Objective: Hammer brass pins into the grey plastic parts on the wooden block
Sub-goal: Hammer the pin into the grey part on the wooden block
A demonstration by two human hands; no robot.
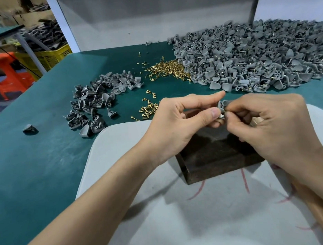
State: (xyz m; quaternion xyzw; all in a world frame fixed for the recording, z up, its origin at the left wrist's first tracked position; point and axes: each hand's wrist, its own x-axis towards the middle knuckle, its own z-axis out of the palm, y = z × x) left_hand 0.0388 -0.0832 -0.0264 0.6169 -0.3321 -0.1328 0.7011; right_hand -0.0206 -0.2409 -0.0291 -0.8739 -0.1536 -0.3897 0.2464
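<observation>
Green table [30, 180] with a huge heap of grey parts [261, 57] back right, white mat [168, 214] up front with the dark wooden block [212, 156] on it, smaller heap [96, 102] and loose brass pins [170, 67] behind. Over the block, the left hand [173, 129] pinches one grey part [222, 105] between thumb and fingers, and the right hand [276, 127] pinches its other side.

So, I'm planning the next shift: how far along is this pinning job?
Looks well along. Done: several parts in the large pile on the right show brass shafts, so they seem pinned. In hand: the left hand and right hand pinch one grey part above the wooden block, apparently seating a pin. Left: the small pile on the left and the loose brass pins.
</observation>
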